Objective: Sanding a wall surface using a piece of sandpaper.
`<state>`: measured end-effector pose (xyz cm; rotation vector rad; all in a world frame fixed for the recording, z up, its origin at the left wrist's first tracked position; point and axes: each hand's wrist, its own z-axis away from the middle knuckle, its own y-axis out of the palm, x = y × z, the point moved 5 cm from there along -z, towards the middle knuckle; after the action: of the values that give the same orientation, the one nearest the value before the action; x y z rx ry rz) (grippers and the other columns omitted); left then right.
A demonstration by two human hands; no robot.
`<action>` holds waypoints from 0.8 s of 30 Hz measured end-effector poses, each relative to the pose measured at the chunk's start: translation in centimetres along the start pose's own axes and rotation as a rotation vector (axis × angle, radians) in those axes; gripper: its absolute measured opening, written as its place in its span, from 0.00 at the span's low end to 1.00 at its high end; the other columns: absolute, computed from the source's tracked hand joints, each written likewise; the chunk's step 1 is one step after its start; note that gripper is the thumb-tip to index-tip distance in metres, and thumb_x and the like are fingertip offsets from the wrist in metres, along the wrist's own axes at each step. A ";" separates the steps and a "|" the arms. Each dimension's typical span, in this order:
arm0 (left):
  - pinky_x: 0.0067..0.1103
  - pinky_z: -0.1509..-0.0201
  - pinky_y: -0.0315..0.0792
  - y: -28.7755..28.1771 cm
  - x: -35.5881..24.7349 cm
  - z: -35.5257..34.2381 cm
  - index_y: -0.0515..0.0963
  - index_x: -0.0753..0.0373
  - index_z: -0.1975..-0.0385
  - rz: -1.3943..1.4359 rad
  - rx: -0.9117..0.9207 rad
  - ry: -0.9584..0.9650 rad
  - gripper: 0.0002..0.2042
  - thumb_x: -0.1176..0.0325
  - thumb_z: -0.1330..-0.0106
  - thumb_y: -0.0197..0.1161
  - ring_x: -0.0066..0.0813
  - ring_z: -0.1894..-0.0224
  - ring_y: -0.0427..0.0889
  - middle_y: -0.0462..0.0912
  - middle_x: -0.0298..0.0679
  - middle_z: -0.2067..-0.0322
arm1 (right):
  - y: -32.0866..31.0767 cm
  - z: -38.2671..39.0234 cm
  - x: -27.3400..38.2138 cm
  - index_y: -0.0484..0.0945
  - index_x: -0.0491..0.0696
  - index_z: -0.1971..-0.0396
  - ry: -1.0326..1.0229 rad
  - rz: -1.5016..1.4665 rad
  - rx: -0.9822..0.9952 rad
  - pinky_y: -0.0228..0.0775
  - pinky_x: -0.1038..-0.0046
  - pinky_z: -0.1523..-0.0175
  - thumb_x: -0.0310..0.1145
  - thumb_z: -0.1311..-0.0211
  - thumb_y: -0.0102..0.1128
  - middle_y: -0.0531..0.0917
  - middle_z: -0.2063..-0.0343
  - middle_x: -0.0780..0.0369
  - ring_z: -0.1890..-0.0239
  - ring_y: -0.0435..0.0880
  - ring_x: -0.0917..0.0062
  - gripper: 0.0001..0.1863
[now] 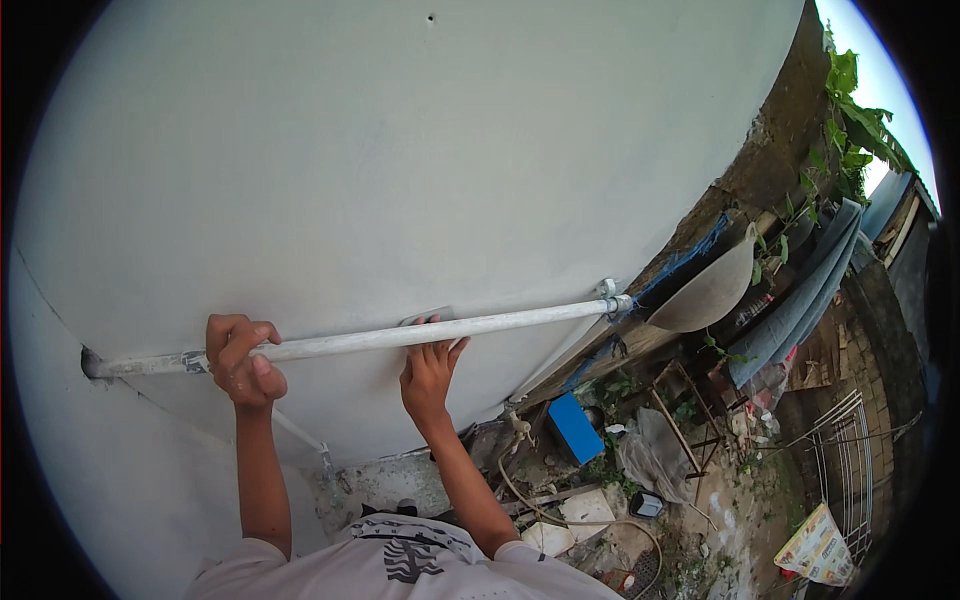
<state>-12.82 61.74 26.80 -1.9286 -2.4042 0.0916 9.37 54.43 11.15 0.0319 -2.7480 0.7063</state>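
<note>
A white-painted pipe [470, 326] runs sideways in front of a smooth, pale wall [330, 180]. My left hand [243, 362] is closed around it near its left end, fingers bent over the top and thumb in front. Further right, my right hand [430, 378] reaches up behind the pipe. Its fingers press a small, flat grey piece [432, 315] against the wall; the pipe hides part of the fingers, and what kind of piece it is cannot be made out.
At the pipe's right end is a fitting [617, 303]. Below on the right lie a blue panel [575, 428], a hose [645, 525], a crumpled plastic sheet [655, 448] and a wire rack [848, 470]. A large wok-like pan [708, 285] hangs beside a grey cloth [800, 300].
</note>
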 end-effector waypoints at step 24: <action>0.24 0.77 0.60 0.0 0.2 0.3 0.71 0.59 0.55 -0.002 -0.032 0.019 0.12 0.61 0.28 0.42 0.30 0.75 0.66 0.73 0.38 0.86 | -1.3 -1.0 -1.3 0.73 0.35 0.42 -0.248 -0.190 0.181 0.60 0.47 0.31 0.14 0.42 0.50 0.75 0.42 0.43 0.35 0.71 0.48 0.25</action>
<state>-12.87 61.91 26.51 -1.9311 -2.4106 0.0343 11.02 53.71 12.23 0.4413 -2.8483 0.9503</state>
